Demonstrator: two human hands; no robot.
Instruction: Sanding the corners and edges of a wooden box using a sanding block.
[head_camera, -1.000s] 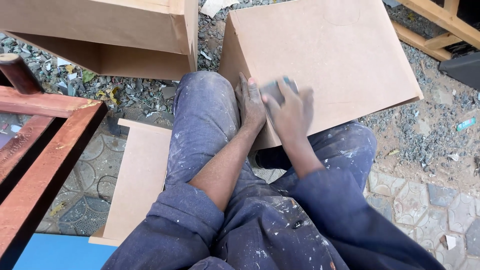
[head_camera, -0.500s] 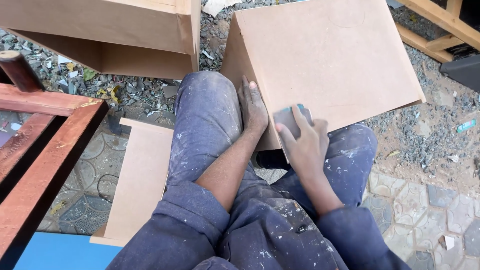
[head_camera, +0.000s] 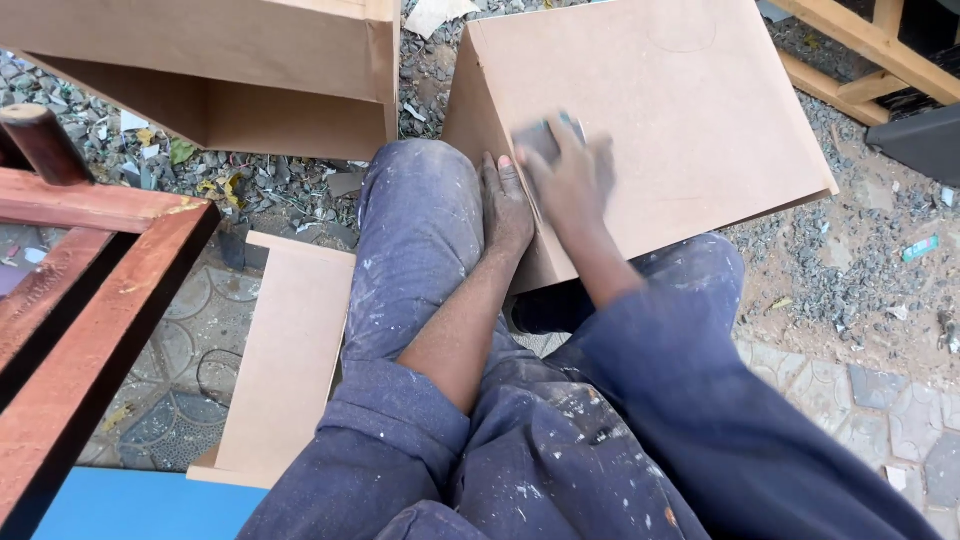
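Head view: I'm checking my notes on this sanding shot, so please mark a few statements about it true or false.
1. The right hand presses a sanding pad on the fibreboard box. True.
2. The left hand is lifted clear of the box. False: it rests on the box's near edge.
3. A red-brown wooden frame stands at the left. True.
4. The box sits on grass. False: it sits on gravel.
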